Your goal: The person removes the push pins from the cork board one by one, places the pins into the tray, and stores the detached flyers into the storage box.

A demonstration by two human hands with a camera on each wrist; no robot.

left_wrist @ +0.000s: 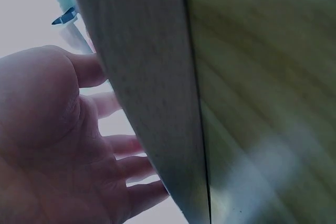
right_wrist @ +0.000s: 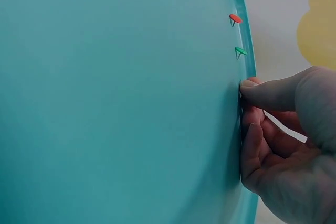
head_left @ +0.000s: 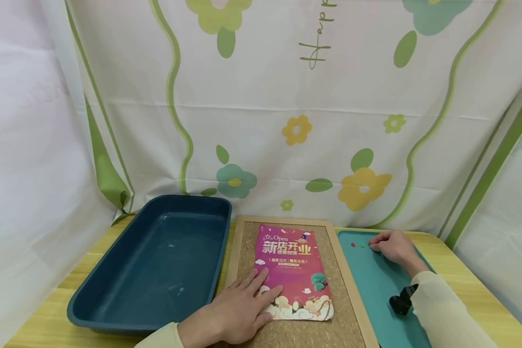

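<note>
A pink and red poster (head_left: 293, 275) lies on a wood-framed cork board (head_left: 348, 295). My left hand (head_left: 239, 307) rests with spread fingers on the poster's lower left edge and the cork. Near the poster's top right corner is a small blue dot (head_left: 304, 237), like a tack head. On the teal tray (right_wrist: 131, 103) to the right stand a red thumbtack (right_wrist: 235, 19) and a green thumbtack (right_wrist: 241, 51). Beside the green one, my right hand (right_wrist: 286, 135) touches the tray, thumb and fingertips close together. Whether anything is between those fingertips is hidden.
A deep dark blue basin (head_left: 156, 270) stands left of the board. A black wrist camera (head_left: 402, 300) sits on the right wrist, over the tray. Behind everything hangs a white flowered cloth (head_left: 252, 121). The table (head_left: 470, 285) is light wood.
</note>
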